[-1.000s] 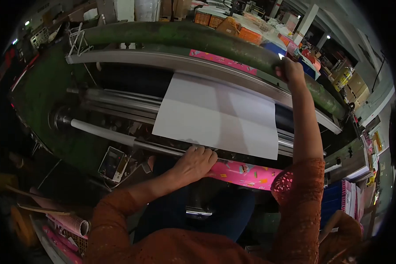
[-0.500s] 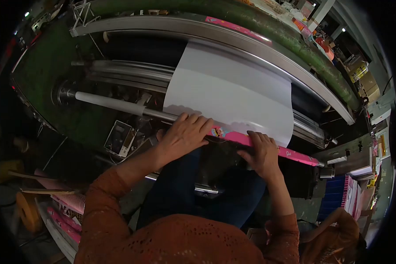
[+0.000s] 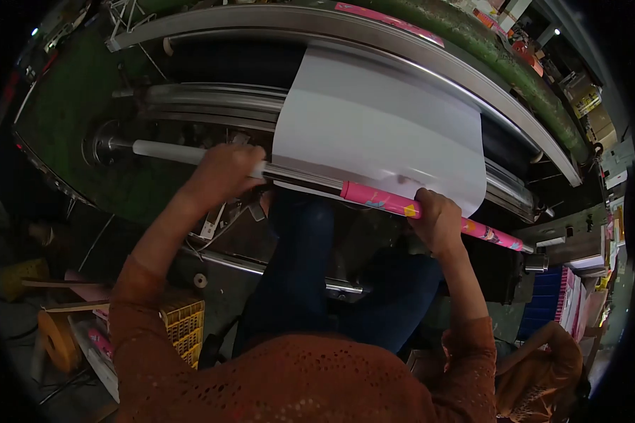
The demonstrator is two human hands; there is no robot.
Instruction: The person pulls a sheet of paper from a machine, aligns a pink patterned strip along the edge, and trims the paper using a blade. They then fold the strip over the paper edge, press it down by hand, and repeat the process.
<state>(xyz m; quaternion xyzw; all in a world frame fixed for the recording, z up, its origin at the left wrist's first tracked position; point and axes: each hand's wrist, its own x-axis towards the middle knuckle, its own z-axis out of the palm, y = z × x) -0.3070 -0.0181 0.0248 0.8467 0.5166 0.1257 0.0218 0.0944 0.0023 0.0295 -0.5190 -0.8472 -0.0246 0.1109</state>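
Note:
My left hand is closed around the white tube near its right end, where the bare metal shaft comes out. Farther right on that shaft sits a narrow roll of pink printed paper with cartoon pictures. My right hand is wrapped around the middle of this roll. Just behind the shaft, a wide white sheet hangs down from under the machine's crossbar. Its lower edge is partly hidden behind the roll and my right hand.
A metal crossbar arches over the sheet, with a green roller beyond it. Metal rollers lie behind the shaft. A yellow crate stands at lower left. Another person's orange sleeve shows at lower right.
My left hand has moved left from the pink roll onto the white tube and closed. My right hand has gone from resting on the roll to gripping it. The view has shifted slightly.

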